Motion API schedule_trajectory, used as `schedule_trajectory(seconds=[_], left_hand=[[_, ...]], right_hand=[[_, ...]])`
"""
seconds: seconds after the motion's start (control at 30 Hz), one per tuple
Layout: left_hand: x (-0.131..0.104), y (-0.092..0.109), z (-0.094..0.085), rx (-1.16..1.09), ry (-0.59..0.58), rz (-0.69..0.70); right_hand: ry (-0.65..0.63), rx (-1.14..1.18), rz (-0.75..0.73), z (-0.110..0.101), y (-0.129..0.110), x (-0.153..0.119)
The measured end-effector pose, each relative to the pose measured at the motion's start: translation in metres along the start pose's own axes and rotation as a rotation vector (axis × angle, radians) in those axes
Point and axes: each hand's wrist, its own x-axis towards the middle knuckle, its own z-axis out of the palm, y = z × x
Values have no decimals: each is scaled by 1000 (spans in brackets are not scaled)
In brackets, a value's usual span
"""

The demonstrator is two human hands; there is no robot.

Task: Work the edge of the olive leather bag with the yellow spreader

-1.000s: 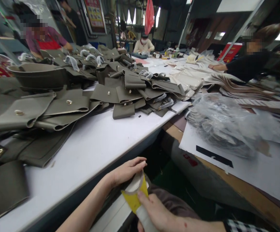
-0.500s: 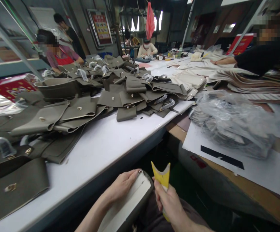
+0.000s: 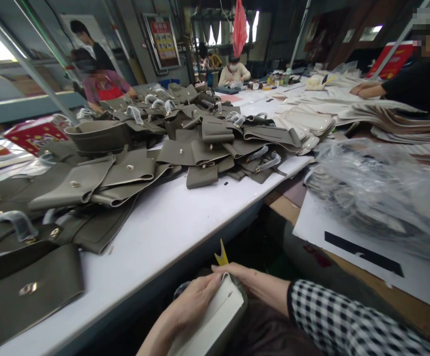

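Observation:
My left hand (image 3: 194, 298) grips the top end of a long flat piece (image 3: 215, 320) with a white face and a dark olive edge, held in my lap below the table edge. My right hand (image 3: 237, 274), its arm in a black-and-white checked sleeve (image 3: 344, 321), reaches across behind that piece and is mostly hidden by it. A yellow strip (image 3: 221, 256) sticks up just above the right hand; the grip on it is hidden.
A white table (image 3: 170, 227) in front carries heaps of olive leather bag parts (image 3: 133, 168) with metal studs. To the right lie a clear plastic bag of parts (image 3: 381, 193) and stacked cream and brown pieces (image 3: 311, 123). Other people work at the far side and right.
My right hand has moved left across my body, behind the white-faced piece; its checked sleeve now fills the lower right. The yellow strip has sunk so only its tip shows.

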Motion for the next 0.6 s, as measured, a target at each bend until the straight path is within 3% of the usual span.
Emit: schedule_trajectory(seconds=[0.37, 0.47, 0.6], left_hand=[[-11, 5, -1, 104, -23, -38], [-13, 9, -2, 118, -27, -48], [-10, 13, -3, 140, -43, -51]], right_hand=[[-60, 7, 7, 1, -2, -55], [-53, -30, -18, 0, 1, -51], [-19, -144, -59, 1, 9, -23]])
